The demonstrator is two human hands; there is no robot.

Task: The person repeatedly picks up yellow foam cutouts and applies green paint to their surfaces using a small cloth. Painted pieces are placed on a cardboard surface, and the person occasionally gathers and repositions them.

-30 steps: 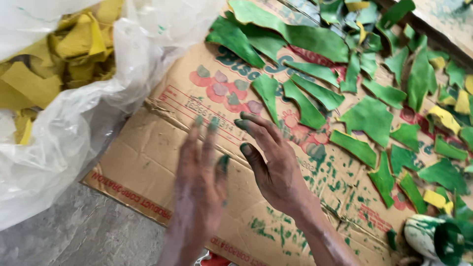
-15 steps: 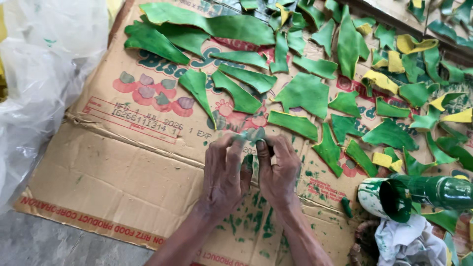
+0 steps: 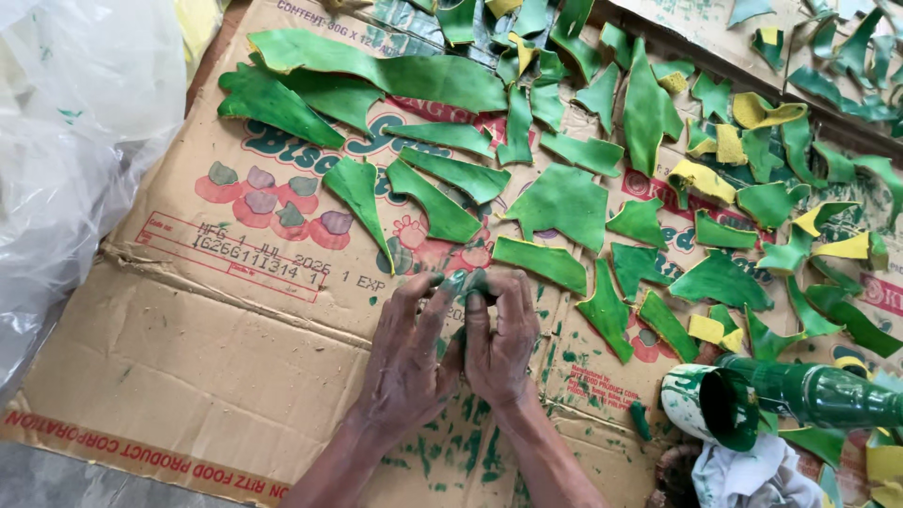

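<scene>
My left hand and my right hand meet over a flattened cardboard sheet, fingertips pinched together on one small green painted piece. Both hands carry green paint stains. The piece is mostly hidden by my fingers. Just beyond my fingertips lie several green painted shards, such as a long one and a wide one.
Green and yellow painted shards cover the cardboard's far and right parts. A paint-covered cut bottle lies on its side at the right, above a white rag. A large clear plastic bag bulges at the left.
My hands came together from apart and took the small green piece between the fingertips. The view shifted right, so the plastic bag with yellow pieces slid toward the left edge.
</scene>
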